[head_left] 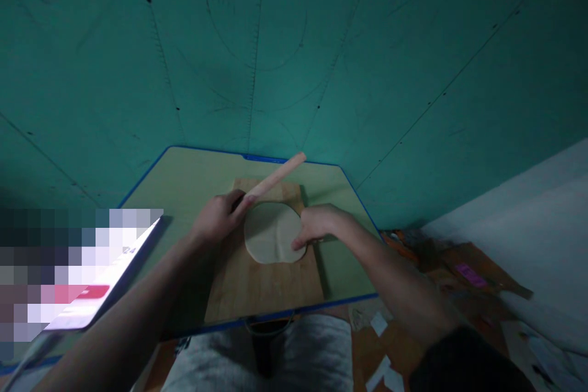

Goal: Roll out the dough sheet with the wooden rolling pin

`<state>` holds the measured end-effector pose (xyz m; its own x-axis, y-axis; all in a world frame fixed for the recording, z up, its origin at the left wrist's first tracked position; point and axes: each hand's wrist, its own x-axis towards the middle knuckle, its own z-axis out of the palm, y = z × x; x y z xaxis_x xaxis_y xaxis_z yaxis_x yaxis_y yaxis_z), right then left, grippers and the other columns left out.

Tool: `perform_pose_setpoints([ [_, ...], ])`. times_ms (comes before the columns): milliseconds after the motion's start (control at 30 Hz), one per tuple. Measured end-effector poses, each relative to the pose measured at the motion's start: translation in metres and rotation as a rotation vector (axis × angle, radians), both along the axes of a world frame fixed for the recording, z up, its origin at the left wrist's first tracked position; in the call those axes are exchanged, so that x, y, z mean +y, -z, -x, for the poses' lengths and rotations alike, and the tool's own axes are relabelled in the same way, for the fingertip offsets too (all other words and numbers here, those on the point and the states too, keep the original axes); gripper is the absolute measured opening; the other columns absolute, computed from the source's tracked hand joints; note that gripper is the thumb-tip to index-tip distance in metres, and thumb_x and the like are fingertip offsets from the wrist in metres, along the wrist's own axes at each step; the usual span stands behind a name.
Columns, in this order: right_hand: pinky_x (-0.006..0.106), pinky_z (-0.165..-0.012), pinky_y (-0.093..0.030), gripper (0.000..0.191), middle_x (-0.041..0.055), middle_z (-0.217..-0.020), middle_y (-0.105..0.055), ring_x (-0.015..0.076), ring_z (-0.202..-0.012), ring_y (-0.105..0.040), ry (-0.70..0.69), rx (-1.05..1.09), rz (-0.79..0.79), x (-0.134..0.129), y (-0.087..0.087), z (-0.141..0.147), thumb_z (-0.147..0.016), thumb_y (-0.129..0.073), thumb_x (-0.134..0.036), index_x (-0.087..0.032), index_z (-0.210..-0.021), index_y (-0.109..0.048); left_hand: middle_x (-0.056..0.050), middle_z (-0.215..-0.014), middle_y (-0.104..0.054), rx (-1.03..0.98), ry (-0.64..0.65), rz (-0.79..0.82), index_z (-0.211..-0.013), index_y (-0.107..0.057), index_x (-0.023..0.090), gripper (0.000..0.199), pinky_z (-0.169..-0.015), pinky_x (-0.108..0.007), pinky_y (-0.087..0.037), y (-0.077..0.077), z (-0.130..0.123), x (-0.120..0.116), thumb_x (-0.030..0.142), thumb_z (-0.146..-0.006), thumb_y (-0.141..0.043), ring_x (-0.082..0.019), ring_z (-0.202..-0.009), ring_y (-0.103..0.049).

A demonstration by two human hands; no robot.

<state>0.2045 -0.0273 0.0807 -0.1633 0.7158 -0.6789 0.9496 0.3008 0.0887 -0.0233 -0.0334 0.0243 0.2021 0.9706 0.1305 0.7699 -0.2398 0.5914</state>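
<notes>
Dough [269, 234] lies between the two hands, on the farther half of the wooden board [261, 294] and nearer to its right edge than its left. On the board's left side, the left hand [218, 215] is just beside the dough; on the right side, the right hand [320, 222] reaches in over the board's edge and touches the dough's right margin.

Pale cream and smooth, the dough is flattened into a thin, roughly round sheet, a little wider than it is deep. Faint creases run through it right of its middle, toward the side of the board nearest the person, where the outline dips slightly.

The left hand is closed around one end of a rolling pin [277, 177]. This slim, light wooden stick slants up and to the right, its free end past the board's far edge. The right hand is curled, its thumb resting on the dough near the board's right edge; I cannot tell whether the fingers grip the dough from underneath. The hands are apart, with most of the dough between them. Under the board is a blue-edged table [193, 174].
</notes>
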Motion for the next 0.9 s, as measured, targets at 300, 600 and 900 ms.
perform_pose_setpoints([
  [300,0.032,-0.065,-0.044,0.047,0.0009,-0.053,-0.062,0.0183,-0.057,-0.062,-0.013,-0.147,0.072,0.013,0.008,0.023,-0.07,-0.081,-0.059,-0.02,-0.051,-0.062,-0.007,-0.069,-0.068,0.016,0.017,0.011,-0.085,-0.065,0.02,0.054,-0.054,-0.029,-0.033,0.002,-0.003,-0.001,0.064,-0.092,-0.034,-0.02,-0.058,-0.059],
  [600,0.033,-0.069,-0.044,0.048,0.003,-0.06,-0.067,0.0204,-0.063,-0.066,0.031,-0.066,0.016,0.005,0.003,0.016,-0.069,-0.079,-0.065,-0.018,-0.063,-0.071,-0.008,-0.075,-0.071,-0.001,0.025,0.016,-0.092,-0.069,0.018,0.057,-0.057,-0.029,-0.038,0.0,-0.003,-0.003,0.064,-0.092,-0.035,-0.021,-0.063,-0.063],
  [900,0.024,-0.054,-0.038,0.055,0.002,-0.061,-0.064,0.0106,-0.053,-0.054,0.229,0.548,0.107,0.02,0.022,-0.053,-0.087,-0.062,-0.063,-0.018,-0.057,-0.059,-0.006,-0.07,-0.068,-0.081,-0.019,0.029,-0.09,-0.069,0.017,0.063,-0.055,-0.029,-0.039,0.001,-0.005,-0.001,0.071,-0.089,-0.035,-0.021,-0.062,-0.059],
])
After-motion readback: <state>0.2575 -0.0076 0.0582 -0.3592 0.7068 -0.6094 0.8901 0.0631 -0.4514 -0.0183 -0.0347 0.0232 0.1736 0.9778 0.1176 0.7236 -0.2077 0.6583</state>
